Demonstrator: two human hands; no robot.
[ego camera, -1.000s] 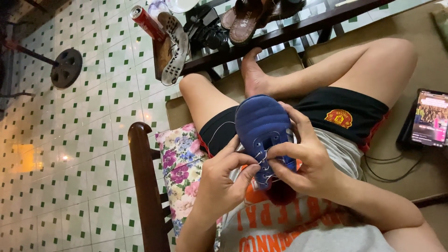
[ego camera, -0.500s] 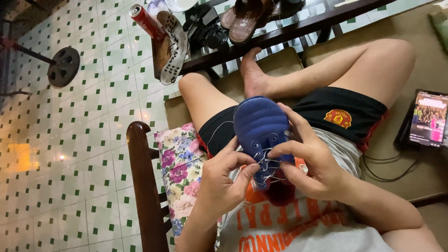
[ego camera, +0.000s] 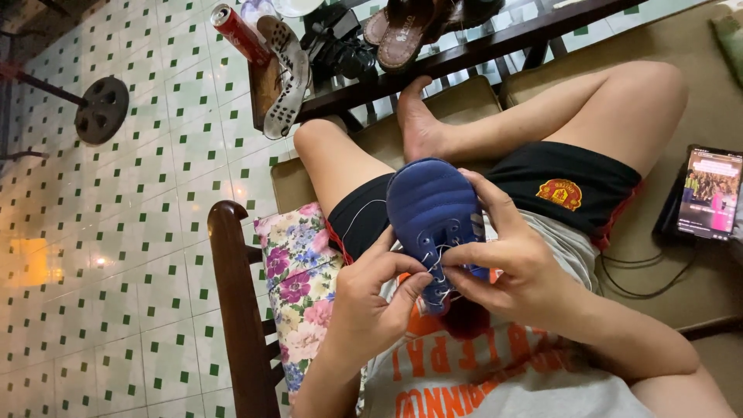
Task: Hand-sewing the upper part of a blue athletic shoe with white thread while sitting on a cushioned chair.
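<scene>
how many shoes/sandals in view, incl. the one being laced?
3, maybe more. Blue shoe in both hands on the lap; perforated clog at the table's left edge; brown sandal on top. The dark heap between may hide others.

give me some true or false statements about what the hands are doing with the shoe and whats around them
1. Both hands work at the laces of a blue shoe. True: the left hand and the right hand pinch at the white laces.
2. The shoe rests on the tiled floor. False: it lies on the person's lap.
3. A flowered cushion lies beside the left forearm. True.
4. The phone has a dark screen. False: its screen is lit, showing a picture.
5. A red can lies on the low table. True.
</scene>
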